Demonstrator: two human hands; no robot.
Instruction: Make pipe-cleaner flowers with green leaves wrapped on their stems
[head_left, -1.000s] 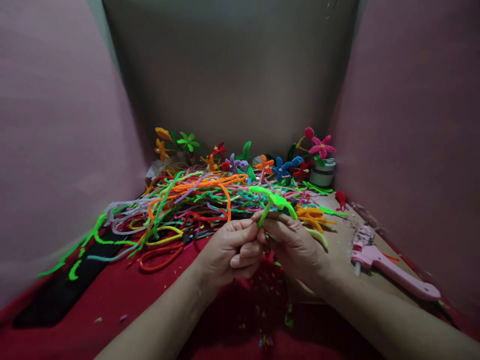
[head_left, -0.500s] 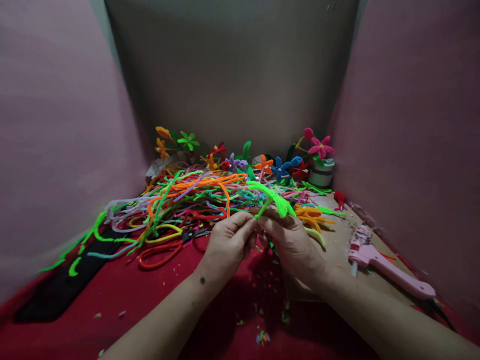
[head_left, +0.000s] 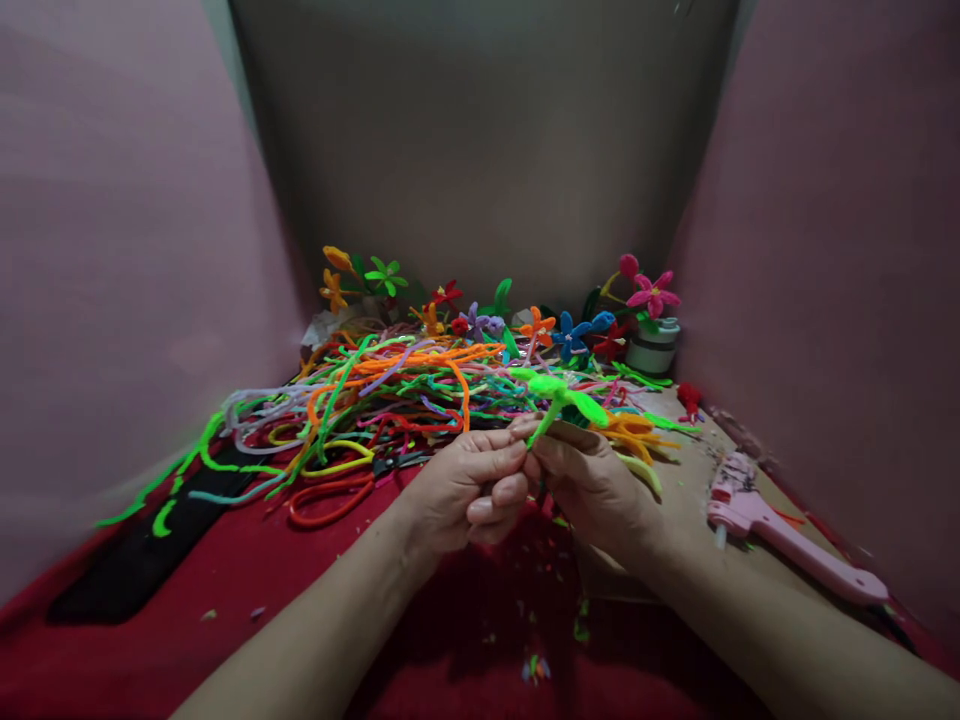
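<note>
A bright green pipe cleaner flower with fuzzy petals stands upright in front of me, above both hands. My left hand is closed, its thumb and forefinger pinching the lower end of the flower's green stem. From the other side, my right hand has its thumb and fingers closed around the same stem, a little below the petals. Where the fingers meet, the stem's bottom is hidden.
Behind the hands lies a tangled heap of colourful pipe cleaners, with scissors at its front edge. Finished flowers and a striped pot stand at the back. On cardboard at right rests a pink glue gun. A black strip lies left.
The green flower has turned between my fingers, so its petals now face differently. My left hand's lower fingers show more. The whole view has shifted slightly.
</note>
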